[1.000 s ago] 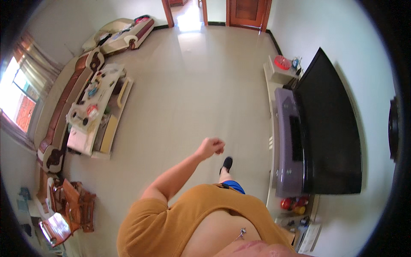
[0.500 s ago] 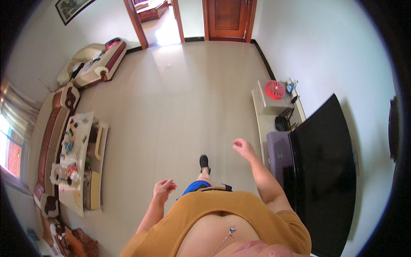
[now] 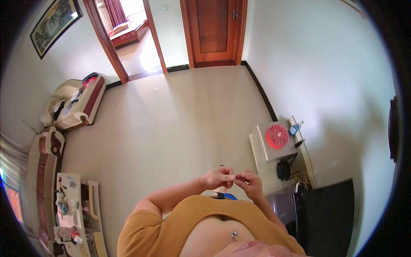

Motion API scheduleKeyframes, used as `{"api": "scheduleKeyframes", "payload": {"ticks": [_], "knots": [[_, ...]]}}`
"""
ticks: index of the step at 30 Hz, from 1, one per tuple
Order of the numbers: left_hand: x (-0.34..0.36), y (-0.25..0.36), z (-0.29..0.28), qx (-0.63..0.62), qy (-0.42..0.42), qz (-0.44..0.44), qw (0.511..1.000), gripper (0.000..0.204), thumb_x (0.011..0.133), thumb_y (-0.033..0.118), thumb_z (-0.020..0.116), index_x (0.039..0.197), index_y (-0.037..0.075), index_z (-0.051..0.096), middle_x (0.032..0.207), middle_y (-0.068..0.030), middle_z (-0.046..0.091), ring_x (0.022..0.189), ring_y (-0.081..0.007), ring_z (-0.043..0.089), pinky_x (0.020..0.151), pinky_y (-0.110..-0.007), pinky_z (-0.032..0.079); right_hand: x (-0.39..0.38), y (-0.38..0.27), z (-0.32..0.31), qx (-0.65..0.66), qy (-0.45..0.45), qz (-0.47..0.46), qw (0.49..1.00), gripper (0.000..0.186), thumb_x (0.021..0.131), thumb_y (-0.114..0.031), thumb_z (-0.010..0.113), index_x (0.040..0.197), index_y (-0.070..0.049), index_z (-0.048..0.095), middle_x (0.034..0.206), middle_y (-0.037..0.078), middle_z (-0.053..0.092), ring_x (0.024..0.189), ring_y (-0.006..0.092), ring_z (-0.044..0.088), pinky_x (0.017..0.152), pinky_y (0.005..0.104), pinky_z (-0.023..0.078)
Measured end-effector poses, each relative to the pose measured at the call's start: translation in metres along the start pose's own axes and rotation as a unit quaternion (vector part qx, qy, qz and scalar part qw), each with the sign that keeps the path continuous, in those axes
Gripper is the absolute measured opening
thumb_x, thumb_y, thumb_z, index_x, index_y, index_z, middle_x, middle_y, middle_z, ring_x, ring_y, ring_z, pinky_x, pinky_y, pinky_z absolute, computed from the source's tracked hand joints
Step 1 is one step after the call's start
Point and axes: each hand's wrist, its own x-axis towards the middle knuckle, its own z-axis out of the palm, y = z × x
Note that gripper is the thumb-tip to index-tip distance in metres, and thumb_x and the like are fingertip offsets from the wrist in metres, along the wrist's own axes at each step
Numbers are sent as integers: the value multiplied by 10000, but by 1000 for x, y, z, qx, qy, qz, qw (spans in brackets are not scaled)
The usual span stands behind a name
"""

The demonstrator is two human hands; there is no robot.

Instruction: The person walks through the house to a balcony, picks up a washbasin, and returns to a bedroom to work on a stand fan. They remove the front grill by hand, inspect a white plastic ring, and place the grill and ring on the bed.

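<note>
1. Red box [image 3: 277,136], quantity one: on the cabinet [image 3: 274,155], apart from both hands. Judged light, stiff and smooth, possibly slippery; take hold at opposite sides of the rim.
2. Left side: two sofas [image 3: 43,180], one table [image 3: 67,220]. Ahead: one shut door [image 3: 212,34].
3. Left hand [image 3: 219,177]: fingers curled, meeting the other hand's fingertips.
4. Right hand [image 3: 249,183]: fingertips pinched; cannot tell whether either grasps anything.
5. Right side: one cabinet, one bottle [image 3: 293,129], one TV [image 3: 332,214].

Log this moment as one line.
left hand: curled, meeting right hand | right hand: half-curled | held item: indiscernible | right: round red container on pale cabinet | far: brown panelled door
</note>
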Motion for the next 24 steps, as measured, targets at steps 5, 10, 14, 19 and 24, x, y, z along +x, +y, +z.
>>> {"api": "scheduleKeyframes", "payload": {"ticks": [5, 10, 14, 19, 24], "knots": [[86, 108, -80, -78, 52, -6, 996, 203, 776, 215, 640, 728, 74, 503, 631, -20, 507, 609, -138, 482, 552, -261, 382, 184, 28, -25, -75, -42, -38, 996, 109, 714, -125, 663, 790, -50, 640, 723, 58, 572, 652, 151, 570, 557, 262, 456], [126, 244, -174, -22, 92, 75, 993, 193, 783, 220, 633, 759, 73, 510, 633, -20, 498, 615, -149, 495, 562, -273, 395, 390, 32, -11, -89, -156, -166, 970, 144, 709, -135, 660, 830, -63, 634, 734, 71, 585, 650, 190, 565, 570, 273, 451], [165, 303, -245, -151, 54, 202, 966, 299, 735, 324, 671, 788, 72, 521, 608, 15, 458, 565, -118, 447, 525, -237, 364, 522, 52, 24, 34, -252, -145, 956, 164, 723, -115, 642, 873, -51, 632, 749, 78, 572, 686, 200, 560, 606, 279, 451], [249, 422, -341, -90, 76, 214, 970, 510, 675, 474, 677, 925, 48, 549, 583, 52, 358, 516, -76, 352, 481, -197, 296, 682, 101, 30, 82, -268, -56, 958, 158, 728, -63, 629, 884, -38, 633, 775, 75, 573, 704, 183, 564, 633, 271, 448], [386, 583, -419, 59, 52, 133, 988, 415, 699, 407, 688, 804, 39, 526, 602, 28, 436, 530, -68, 369, 465, -216, 280, 846, 109, -46, 50, -163, 37, 985, 105, 754, -22, 602, 848, 17, 628, 775, 73, 584, 706, 133, 551, 632, 241, 446]]}}
